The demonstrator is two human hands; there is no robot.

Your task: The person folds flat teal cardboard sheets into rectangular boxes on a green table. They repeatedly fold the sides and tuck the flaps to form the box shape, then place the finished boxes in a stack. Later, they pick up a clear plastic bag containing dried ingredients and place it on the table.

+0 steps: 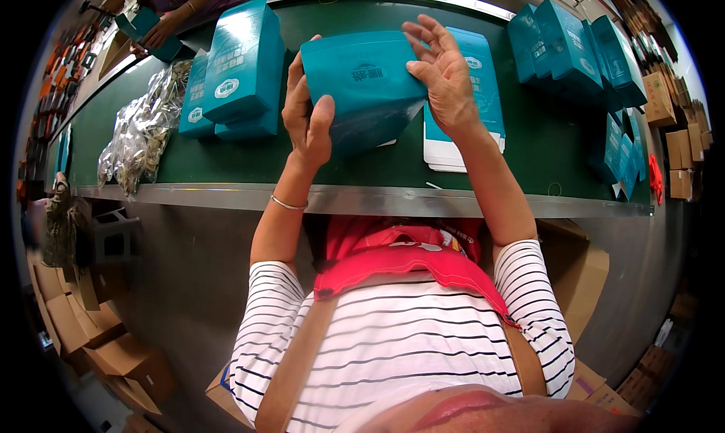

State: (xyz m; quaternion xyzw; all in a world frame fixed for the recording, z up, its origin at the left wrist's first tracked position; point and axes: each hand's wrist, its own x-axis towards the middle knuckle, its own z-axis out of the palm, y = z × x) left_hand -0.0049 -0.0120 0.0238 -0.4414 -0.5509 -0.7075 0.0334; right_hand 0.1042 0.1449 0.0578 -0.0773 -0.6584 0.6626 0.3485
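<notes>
A teal box (361, 74) with dark printing is tilted up above the green table in front of me. My left hand (308, 120) grips its left side, thumb on the near face and fingers round the edge. At its upper right corner is my right hand (445, 74), fingers raised and apart, the thumb close to or touching the box edge. Under and beside my right hand lies a stack of flat teal-and-white cartons (483, 93). Left of the held box stand several teal boxes (240, 63), one resting on others.
Clear plastic packets (143, 131) are heaped at the table's left. More teal boxes (563, 48) stand at the right end, near a red item (655, 178). Across the table, a co-worker's hand (162, 31) holds another teal box. Cardboard cartons (124, 357) sit on the floor.
</notes>
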